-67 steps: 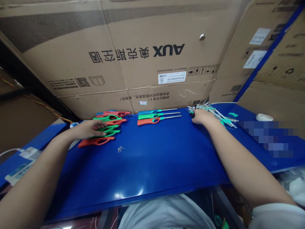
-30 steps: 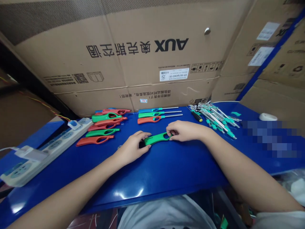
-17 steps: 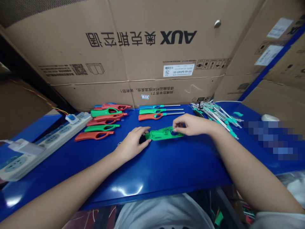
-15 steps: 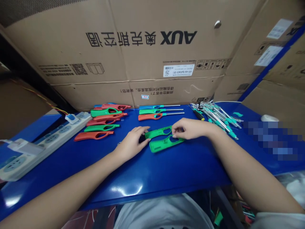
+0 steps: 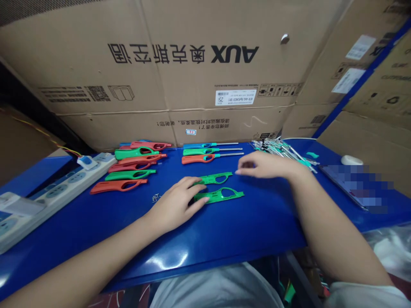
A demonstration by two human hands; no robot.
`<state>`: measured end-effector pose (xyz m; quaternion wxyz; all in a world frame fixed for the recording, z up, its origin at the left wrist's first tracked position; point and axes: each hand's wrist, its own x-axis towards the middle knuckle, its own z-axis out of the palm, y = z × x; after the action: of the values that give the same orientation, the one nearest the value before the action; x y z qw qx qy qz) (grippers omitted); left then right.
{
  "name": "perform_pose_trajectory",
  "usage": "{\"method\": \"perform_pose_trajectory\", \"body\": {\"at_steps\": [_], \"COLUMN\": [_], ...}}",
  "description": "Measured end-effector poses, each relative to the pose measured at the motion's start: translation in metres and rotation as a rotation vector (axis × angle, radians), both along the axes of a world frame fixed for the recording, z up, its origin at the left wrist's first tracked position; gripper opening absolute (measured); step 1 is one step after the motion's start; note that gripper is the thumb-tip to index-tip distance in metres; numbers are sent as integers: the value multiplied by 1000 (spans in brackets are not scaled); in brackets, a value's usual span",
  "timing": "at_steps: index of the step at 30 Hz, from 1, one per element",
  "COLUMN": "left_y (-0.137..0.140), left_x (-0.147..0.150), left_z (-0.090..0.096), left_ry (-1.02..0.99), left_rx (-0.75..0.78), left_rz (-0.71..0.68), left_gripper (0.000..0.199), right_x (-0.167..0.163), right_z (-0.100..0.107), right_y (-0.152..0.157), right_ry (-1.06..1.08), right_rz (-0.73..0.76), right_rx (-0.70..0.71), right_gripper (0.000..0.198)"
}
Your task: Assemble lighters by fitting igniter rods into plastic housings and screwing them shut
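Note:
My left hand [image 5: 178, 201] is at the left ends of two green lighter shell halves, fingers on the far half [image 5: 218, 177] and thumb on the near half [image 5: 224, 195]. Both halves lie on the blue table, a little apart, each with a trigger loop. My right hand [image 5: 261, 164] is above the table, to the right of the shells and clear of them. Its fingers are loosely bent, and nothing shows in them. Beyond it lies a pile of metal lighter rods with teal parts [image 5: 292, 150], partly hidden by the hand.
Red and green lighter shells [image 5: 118, 186] are stacked at left beside a power strip [image 5: 64, 188]. Several lighters with rods [image 5: 199, 159] lie at the back. Small screws [image 5: 156, 197] lie left of my left hand. A flat dark device [image 5: 343, 186] rests at right. Cardboard [image 5: 192, 85] walls the back.
My right hand has let go of the green shell and moved up and right. The halves now lie further apart, with my left hand still at their left ends.

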<state>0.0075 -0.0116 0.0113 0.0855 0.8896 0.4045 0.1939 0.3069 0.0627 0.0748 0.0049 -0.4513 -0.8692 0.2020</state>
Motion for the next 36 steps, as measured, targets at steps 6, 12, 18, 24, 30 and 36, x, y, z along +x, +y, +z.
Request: {"method": "perform_pose_trajectory", "body": {"at_steps": [6, 12, 18, 24, 30, 36], "left_y": [-5, -3, 3, 7, 6, 8], "left_x": [0, -4, -8, -11, -11, -11], "left_z": [-1, 2, 3, 2, 6, 6], "left_ry": [26, 76, 91, 95, 135, 145], "left_rx": [9, 40, 25, 6, 7, 11], "left_rz": [-53, -34, -13, 1, 0, -1], "left_gripper": [23, 18, 19, 22, 20, 22], "right_x": [83, 111, 111, 107, 107, 107], "right_z": [-5, -19, -14, -13, -4, -3], "right_y": [37, 47, 43, 41, 37, 35], "right_ry": [-275, -264, -239, -231, -230, -228], "right_rz": [-717, -914, -940, -930, -937, -899], "right_rx": [298, 170, 104, 81, 50, 47], "right_gripper": [16, 16, 15, 11, 8, 9]}}
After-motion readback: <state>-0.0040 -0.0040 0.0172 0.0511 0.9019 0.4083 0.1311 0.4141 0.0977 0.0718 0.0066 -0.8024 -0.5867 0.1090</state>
